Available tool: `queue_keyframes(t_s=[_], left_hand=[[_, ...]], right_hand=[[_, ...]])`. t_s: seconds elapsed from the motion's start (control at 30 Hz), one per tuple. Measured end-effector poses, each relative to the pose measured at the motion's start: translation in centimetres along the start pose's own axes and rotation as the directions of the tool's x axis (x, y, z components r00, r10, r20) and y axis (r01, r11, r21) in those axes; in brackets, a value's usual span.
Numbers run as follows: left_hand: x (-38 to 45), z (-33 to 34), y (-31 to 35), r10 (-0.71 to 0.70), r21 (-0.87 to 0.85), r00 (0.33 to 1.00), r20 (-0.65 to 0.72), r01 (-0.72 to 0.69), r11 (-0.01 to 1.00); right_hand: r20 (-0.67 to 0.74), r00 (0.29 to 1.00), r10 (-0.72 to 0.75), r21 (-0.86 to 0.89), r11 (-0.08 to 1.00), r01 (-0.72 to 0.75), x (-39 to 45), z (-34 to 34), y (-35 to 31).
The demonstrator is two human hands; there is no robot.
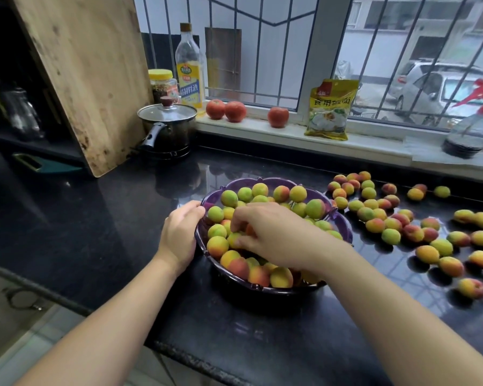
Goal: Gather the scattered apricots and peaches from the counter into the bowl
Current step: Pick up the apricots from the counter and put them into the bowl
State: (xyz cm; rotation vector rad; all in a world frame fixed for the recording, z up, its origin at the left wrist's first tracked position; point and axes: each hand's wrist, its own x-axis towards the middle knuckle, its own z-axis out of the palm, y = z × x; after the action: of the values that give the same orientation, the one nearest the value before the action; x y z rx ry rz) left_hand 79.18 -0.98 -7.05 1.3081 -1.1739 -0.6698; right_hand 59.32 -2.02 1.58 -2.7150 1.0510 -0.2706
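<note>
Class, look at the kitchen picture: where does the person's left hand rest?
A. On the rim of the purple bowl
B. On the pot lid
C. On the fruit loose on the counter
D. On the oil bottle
A: the left hand grips the near-left rim of the purple bowl, while the right hand reaches among the fruit inside.

Barred window [318, 51] across upper frame, white sill [262, 129] below it, glossy black stone counter [95, 232], daylight outside.
</note>
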Motion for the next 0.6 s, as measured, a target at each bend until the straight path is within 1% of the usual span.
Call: queue_keyframes(t_s=[0.03, 0.07, 0.1, 0.17, 0.23, 0.3, 0.33, 0.37, 0.4, 0.43, 0.47, 0.53, 0.57, 0.6], left_hand=[[0.0, 0.0, -0.1, -0.003, -0.005, 1.0, 0.004, 0.003, 1.0], [0.1, -0.1, -0.2, -0.008, -0.011, 1.0, 0.008, 0.008, 1.0], [0.2, -0.1, -0.3, -0.011, -0.014, 1.0, 0.011, 0.011, 1.0], [0.2, -0.1, -0.4, -0.013, -0.014, 1.0, 0.021, 0.013, 1.0], [0.3, -0.1, -0.3, -0.016, -0.025, 0.999, 0.03, 0.017, 1.0], [0.3, -0.1, -0.3, -0.016, -0.014, 1.0, 0.027, 0.016, 1.0], [0.2, 0.0, -0.3, -0.011, -0.004, 1.0, 0.024, 0.011, 1.0], [0.2, -0.1, -0.2, -0.007, 0.001, 1.0, 0.022, 0.007, 1.0], [0.2, -0.1, -0.2, -0.004, 0.0, 1.0, 0.021, 0.004, 1.0], [0.2, -0.1, -0.2, -0.002, -0.003, 1.0, 0.021, 0.002, 1.0], [0.1, -0.1, -0.1, -0.002, -0.007, 1.0, 0.019, 0.002, 1.0], [0.1, 0.0, 0.1, -0.004, -0.007, 1.0, 0.013, 0.004, 1.0], [0.0, 0.0, 0.1, -0.005, -0.008, 1.0, 0.012, 0.005, 1.0], [0.0, 0.0, 0.1, -0.007, -0.008, 1.0, 0.01, 0.007, 1.0]], right_hand=[[-0.022, 1.0, -0.005, 0.022, 1.0, 0.005, 0.0, -0.3, 0.4], [-0.074, 0.997, 0.012, 0.055, 0.998, -0.008, -0.1, -1.0, 1.0], [-0.147, 0.988, 0.05, 0.099, 0.994, -0.035, -0.1, -1.8, 1.8], [-0.292, 0.942, 0.168, 0.189, 0.975, -0.116, -0.4, -3.9, 4.3], [-0.4, 0.857, 0.324, 0.262, 0.937, -0.232, -1.1, -5.2, 8.0], [-0.449, 0.729, 0.517, 0.339, 0.853, -0.396, -2.0, -5.1, 11.8], [-0.442, 0.662, 0.605, 0.354, 0.796, -0.491, -2.3, -4.6, 13.4], [-0.422, 0.611, 0.669, 0.342, 0.742, -0.576, -2.5, -4.0, 14.7], [-0.398, 0.584, 0.707, 0.313, 0.703, -0.638, -2.6, -3.3, 15.7], [-0.382, 0.588, 0.713, 0.277, 0.695, -0.663, -2.5, -2.6, 16.4], [-0.369, 0.62, 0.692, 0.236, 0.715, -0.658, -2.4, -2.0, 16.8], [-0.314, 0.735, 0.601, 0.102, 0.791, -0.603, -1.9, -0.8, 16.9], [-0.251, 0.784, 0.568, 0.019, 0.813, -0.582, -1.5, -0.4, 17.0], [-0.182, 0.805, 0.564, -0.044, 0.814, -0.58, -1.0, -0.1, 16.9]])
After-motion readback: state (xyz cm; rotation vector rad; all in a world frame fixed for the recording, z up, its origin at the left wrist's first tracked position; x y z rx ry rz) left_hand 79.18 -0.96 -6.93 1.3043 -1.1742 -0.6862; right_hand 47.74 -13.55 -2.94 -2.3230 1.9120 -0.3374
